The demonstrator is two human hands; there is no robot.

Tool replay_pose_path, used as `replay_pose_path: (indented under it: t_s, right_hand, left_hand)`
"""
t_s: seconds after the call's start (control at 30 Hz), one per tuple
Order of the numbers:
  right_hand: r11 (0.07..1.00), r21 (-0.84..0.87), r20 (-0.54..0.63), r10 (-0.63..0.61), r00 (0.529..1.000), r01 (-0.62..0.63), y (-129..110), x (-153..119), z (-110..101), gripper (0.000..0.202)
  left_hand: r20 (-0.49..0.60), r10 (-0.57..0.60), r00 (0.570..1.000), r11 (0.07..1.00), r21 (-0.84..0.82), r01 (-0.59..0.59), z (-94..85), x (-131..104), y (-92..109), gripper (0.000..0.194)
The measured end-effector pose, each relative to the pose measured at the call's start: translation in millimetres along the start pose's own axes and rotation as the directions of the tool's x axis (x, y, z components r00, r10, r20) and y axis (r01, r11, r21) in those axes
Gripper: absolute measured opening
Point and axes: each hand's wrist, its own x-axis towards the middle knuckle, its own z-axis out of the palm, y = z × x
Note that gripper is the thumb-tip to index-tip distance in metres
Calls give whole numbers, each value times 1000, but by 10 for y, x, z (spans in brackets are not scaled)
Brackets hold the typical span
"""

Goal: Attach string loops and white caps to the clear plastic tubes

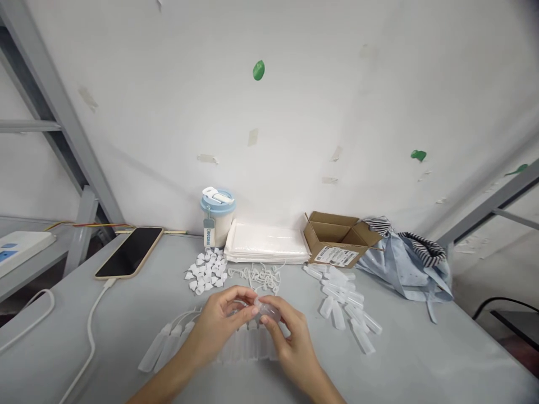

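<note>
Across the grey table (pixel 415 359), the largest risk, as a judgement, is a knock: the left hand (pixel 210 328) and right hand (pixel 297 342) work low over a row of corded tubes (pixel 155 350), so a dropped wrist or forearm could skew the row or snag its cords. The loose tubes (pixel 361 336) lie overlapping to the right, near the cardboard box (pixel 337 241), and a sweep of the right forearm could set some rolling. Smaller in scale, the held tube (pixel 269 310) is smooth-looking and pinched only by fingertips, so it could slip or twist if the two grips press unevenly. It sits between the hands, in front of the tangled cords (pixel 265 278). Its long axis runs roughly crosswise, dipping a little toward the right; the narrower end appears to point left, the broader body toward the right palm, though fingers hide part of both. The left thumb and index finger pinch near the narrow end, while the right thumb and forefinger grasp the body. Smallest of all, the white caps (pixel 206 272) lie heaped at the left, light enough, probably, to scatter at a brush of the left hand.
</note>
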Motion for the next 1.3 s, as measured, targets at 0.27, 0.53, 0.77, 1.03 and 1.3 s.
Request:
replay_pose_path:
  t_s: [0.27,0.53,0.77,1.03,1.3]
  right_hand:
    - [757,570,87,332,939,-320,-63,72,-20,24]
    - [426,758,326,408,853,-494,-115,84,-16,30]
    - [528,720,275,379,883,-451,-123,60,15,34]
    - [971,197,-58,149,987,-135,-65,-20,42,14]
    - [986,-116,-222,-142,965,118,34,-82,121,29]
  left_hand:
    - [-124,103,987,978,192,-78,28,-41,36,15]
    - [-14,46,999,981,188,-42,38,-81,111,21]
    - [40,42,998,982,181,-49,17,-90,126,21]
    - [40,87,995,976,199,-93,9,-66,124,17]
    - [29,98,995,976,192,-101,36,-49,118,19]
